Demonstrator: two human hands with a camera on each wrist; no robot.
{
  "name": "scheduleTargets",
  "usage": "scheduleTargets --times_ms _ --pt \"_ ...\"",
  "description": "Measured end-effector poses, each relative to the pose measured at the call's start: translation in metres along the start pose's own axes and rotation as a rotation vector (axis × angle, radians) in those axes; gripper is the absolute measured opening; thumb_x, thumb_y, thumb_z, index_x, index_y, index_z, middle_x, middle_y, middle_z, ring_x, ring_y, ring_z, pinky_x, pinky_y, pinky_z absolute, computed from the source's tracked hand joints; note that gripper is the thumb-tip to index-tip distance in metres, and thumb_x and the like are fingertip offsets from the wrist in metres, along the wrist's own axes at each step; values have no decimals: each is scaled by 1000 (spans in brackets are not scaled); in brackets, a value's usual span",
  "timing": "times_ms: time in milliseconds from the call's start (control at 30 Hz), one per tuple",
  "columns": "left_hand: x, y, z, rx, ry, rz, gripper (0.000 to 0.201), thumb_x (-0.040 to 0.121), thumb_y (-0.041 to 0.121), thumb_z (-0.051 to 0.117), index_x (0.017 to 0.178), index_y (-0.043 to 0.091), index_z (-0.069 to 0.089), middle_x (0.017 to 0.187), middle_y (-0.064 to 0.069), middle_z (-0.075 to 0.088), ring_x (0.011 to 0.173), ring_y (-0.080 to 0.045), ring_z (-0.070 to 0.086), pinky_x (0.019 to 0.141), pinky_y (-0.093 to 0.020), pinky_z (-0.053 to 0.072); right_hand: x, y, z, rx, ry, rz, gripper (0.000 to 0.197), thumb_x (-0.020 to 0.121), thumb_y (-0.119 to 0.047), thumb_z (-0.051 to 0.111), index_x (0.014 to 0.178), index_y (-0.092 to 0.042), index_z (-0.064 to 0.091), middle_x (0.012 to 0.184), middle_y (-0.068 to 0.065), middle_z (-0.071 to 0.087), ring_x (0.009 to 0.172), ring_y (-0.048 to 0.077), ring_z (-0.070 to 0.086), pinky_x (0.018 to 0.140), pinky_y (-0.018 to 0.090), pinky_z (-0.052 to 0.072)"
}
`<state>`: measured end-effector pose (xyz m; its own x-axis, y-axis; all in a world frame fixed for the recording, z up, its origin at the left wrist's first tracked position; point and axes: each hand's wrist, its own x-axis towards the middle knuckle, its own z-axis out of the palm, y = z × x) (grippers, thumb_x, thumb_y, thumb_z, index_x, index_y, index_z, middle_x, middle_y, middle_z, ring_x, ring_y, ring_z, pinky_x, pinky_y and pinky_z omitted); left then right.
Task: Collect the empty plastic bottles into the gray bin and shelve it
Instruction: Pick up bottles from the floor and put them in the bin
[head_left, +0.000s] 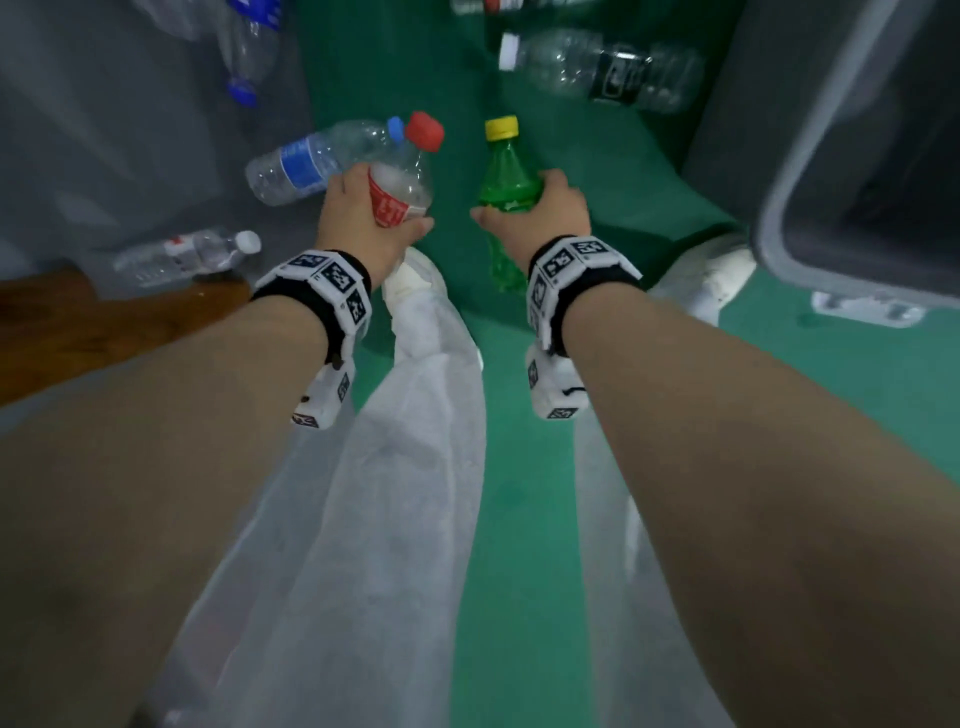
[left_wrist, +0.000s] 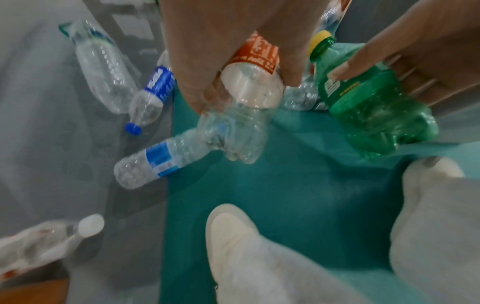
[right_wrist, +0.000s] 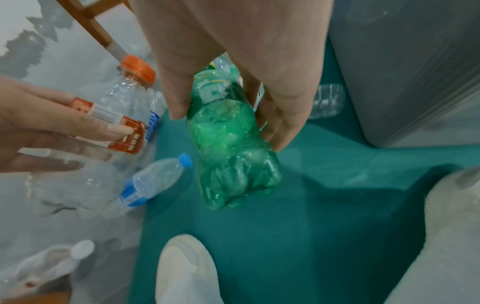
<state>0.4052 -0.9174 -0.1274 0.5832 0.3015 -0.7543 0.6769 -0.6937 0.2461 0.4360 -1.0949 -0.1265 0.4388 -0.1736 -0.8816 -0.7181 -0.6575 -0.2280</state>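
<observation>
My left hand (head_left: 363, 218) grips a clear bottle with a red cap and red label (head_left: 410, 171), held above the floor; the left wrist view shows its clear base (left_wrist: 241, 123) below my fingers (left_wrist: 192, 90). My right hand (head_left: 540, 213) grips a green bottle with a yellow cap (head_left: 506, 182), its ribbed base (right_wrist: 233, 168) hanging under the fingers (right_wrist: 280, 115). The gray bin (head_left: 852, 171) stands at the right, its rim close to my right hand. Loose on the floor lie a blue-label bottle (head_left: 306, 163), a white-cap bottle (head_left: 187, 254) and a black-label bottle (head_left: 602, 70).
Two more clear bottles with blue caps (head_left: 249, 52) lie at the far left on the gray floor. A brown wooden board (head_left: 104, 317) sits at the left. My white shoes (head_left: 415, 280) and trouser legs stand on the green mat (head_left: 519, 519) below the hands.
</observation>
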Motion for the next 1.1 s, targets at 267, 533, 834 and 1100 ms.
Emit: scheduleTargets --times_ms 267,533,834,1100 --pt "-56 145 -26 -7 -6 120 77 58 54 74 123 17 52 116 -6 59 104 -23 58 95 -38 47 -52 9 -131 286 14 108 70 70 -52 75 124 -14 50 118 5 57 95 21 59 82 30 49" --pt "-93 307 8 -24 -65 294 63 67 47 76 120 21 55 115 -1 61 102 -15 59 95 -30 48 -52 52 -258 596 74 214 61 73 -51 75 117 -14 53 107 1 63 85 17 59 72 27 46" --pt "-102 415 101 237 -280 385 64 66 48 78 118 20 55 112 -2 60 99 -18 59 87 -26 45 -18 135 -324 907 136 452 66 72 -51 75 121 -13 53 102 1 62 90 21 63 85 33 51" --pt "-56 450 168 533 -300 423 69 65 46 78 121 14 51 115 -10 57 101 -28 60 92 -38 50 33 168 -313 1151 122 649 72 70 -53 75 122 -10 49 96 6 64 89 28 66 88 43 54"
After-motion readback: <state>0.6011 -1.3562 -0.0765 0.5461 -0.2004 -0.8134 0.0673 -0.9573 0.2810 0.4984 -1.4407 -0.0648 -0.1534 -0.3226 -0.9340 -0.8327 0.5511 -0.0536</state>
